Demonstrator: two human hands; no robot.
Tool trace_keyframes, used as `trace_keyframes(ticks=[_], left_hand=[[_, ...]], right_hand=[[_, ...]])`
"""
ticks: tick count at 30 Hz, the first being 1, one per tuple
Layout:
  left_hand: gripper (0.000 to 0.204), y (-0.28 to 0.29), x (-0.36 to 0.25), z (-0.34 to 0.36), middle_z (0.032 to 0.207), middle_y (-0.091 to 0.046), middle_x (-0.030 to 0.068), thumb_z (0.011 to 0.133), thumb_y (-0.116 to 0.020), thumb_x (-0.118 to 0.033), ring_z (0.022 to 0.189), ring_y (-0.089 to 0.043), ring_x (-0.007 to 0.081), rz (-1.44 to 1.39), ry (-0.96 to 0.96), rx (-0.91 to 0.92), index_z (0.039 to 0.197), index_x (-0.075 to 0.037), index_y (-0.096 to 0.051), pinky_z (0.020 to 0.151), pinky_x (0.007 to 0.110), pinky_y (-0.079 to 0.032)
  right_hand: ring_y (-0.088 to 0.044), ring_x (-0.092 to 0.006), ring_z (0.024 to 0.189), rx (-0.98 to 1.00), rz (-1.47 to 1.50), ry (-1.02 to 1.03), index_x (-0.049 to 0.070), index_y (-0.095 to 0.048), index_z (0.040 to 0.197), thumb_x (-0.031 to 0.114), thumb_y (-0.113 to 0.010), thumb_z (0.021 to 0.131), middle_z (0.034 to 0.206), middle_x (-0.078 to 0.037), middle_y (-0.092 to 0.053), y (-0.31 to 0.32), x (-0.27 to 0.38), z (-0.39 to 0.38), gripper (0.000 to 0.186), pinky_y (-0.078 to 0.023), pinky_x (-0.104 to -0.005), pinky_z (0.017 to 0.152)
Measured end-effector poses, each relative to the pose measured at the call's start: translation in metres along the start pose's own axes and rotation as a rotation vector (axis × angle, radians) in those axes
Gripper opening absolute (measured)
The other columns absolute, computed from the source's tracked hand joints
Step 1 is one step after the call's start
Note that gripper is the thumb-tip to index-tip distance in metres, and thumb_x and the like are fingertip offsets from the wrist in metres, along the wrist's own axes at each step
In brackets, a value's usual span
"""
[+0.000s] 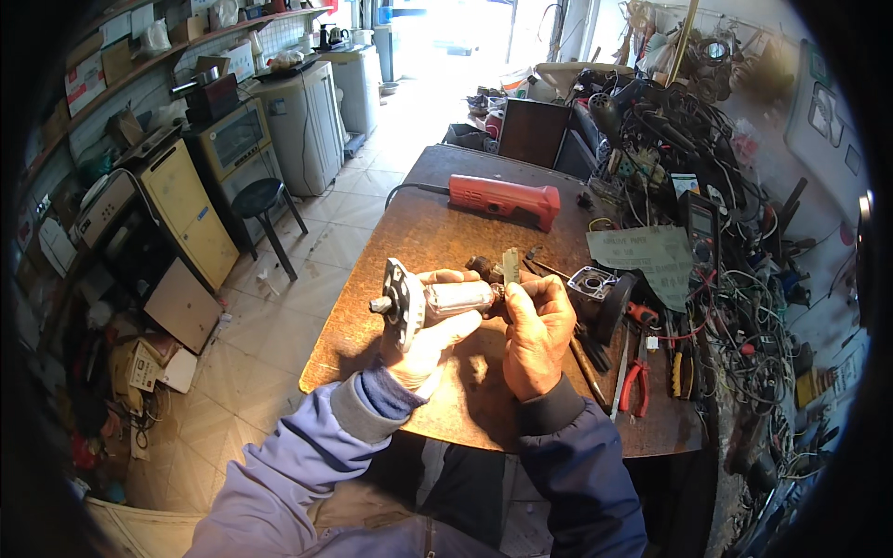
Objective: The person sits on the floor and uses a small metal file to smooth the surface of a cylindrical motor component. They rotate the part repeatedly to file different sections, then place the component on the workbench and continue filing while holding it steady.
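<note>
Reference: worn brown wooden table (pixel 423 237).

Work's above the table's near half: metal cylindrical motor armature (pixel 460 298), black-and-silver flange plate (pixel 405 302) on its left end. Left hand (pixel 433 339): fingers wrapped round the armature, thumb along the near side. Right hand (pixel 539 335): thumb and fingers pinching a narrow grey-green strip (pixel 511 265) at the armature's right end.

Table surface: stained, scuffed. Far half carries a red plastic power-tool housing (pixel 502 200) lying on its side, black cord off its left end. Right side of the table: printed grey-green paper sheet (pixel 642 260), square silver metal casting (pixel 593 282), black disc-shaped part (pixel 615 309), red-handled pliers (pixel 635 386), dark handheld meter (pixel 699 223).

Room: big tangle of black cables (pixel 665 130) beyond the table's far right. Left of the table: pale tiled floor (pixel 358 186), round black stool (pixel 256 198), yellow upright cabinet (pixel 191 209), pale grey boxy appliance (pixel 302 121). Past the table's far end: glaring bright doorway (pixel 456 28), detail washed out.
</note>
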State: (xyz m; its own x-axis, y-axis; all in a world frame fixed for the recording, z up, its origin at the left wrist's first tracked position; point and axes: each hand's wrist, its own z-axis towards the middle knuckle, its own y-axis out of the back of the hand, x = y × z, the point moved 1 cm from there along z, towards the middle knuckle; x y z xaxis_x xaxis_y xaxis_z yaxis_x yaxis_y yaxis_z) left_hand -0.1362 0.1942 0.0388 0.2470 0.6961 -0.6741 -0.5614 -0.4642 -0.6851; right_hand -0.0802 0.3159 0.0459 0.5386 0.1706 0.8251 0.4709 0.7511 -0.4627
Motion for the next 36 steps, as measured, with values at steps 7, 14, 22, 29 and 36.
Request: trace_keyframes(ticks=[7, 14, 22, 29, 36], left_hand=[[0.042, 0.008, 0.000, 0.005, 0.122, -0.061, 0.0120, 0.088, -0.059, 0.009, 0.113, -0.061, 0.0266, -0.120, 0.083, -0.111, 0.125, -0.008, -0.054, 0.099, 0.040, -0.052], [0.044, 0.003, -0.004, 0.002, 0.120, -0.062, 0.0132, 0.085, -0.063, 0.010, 0.113, -0.062, 0.0231, -0.063, 0.083, -0.062, 0.124, -0.003, -0.051, 0.099, 0.034, -0.051], [0.044, -0.002, -0.007, 0.002, 0.121, -0.061, 0.0142, 0.083, -0.060, 0.015, 0.113, -0.061, 0.0241, -0.103, 0.017, 0.053, 0.122, -0.002, -0.052, 0.100, 0.037, -0.049], [0.046, 0.005, -0.009, 0.003, 0.125, -0.060, 0.0118, 0.085, -0.061, 0.011, 0.116, -0.060, 0.0251, -0.165, 0.070, -0.028, 0.125, -0.008, -0.053, 0.098, 0.036, -0.051], [0.046, 0.004, -0.008, 0.002, 0.125, -0.059, 0.0117, 0.084, -0.060, 0.014, 0.114, -0.060, 0.0252, -0.130, 0.103, 0.005, 0.123, -0.009, -0.054, 0.096, 0.039, -0.052]], right_hand=[[-0.060, -0.0122, 0.089, 0.046, -0.173, 0.082, -0.001, -0.055, 0.090, 0.000, -0.063, 0.090, 0.116, -0.013, -0.059, 0.006, -0.009, -0.003, 0.008, -0.052, -0.0266, 0.078], [-0.060, -0.0112, 0.083, 0.038, -0.102, 0.059, -0.002, -0.056, 0.093, 0.002, -0.063, 0.090, 0.102, -0.010, -0.062, 0.002, 0.000, -0.003, 0.008, -0.051, -0.0265, 0.076], [-0.045, -0.0017, 0.058, -0.019, -0.002, 0.011, 0.005, -0.055, 0.091, 0.004, -0.063, 0.092, 0.076, 0.002, -0.056, -0.006, 0.013, 0.000, 0.008, -0.033, -0.0164, 0.048], [-0.058, -0.0115, 0.092, 0.067, -0.111, -0.003, 0.001, -0.056, 0.090, 0.002, -0.064, 0.090, 0.121, -0.016, -0.058, 0.004, 0.004, -0.004, 0.009, -0.048, -0.0264, 0.084], [-0.059, -0.0139, 0.095, 0.057, -0.102, 0.064, 0.000, -0.055, 0.086, -0.001, -0.063, 0.089, 0.119, -0.016, -0.059, 0.004, 0.002, -0.004, 0.009, -0.049, -0.0280, 0.084]])
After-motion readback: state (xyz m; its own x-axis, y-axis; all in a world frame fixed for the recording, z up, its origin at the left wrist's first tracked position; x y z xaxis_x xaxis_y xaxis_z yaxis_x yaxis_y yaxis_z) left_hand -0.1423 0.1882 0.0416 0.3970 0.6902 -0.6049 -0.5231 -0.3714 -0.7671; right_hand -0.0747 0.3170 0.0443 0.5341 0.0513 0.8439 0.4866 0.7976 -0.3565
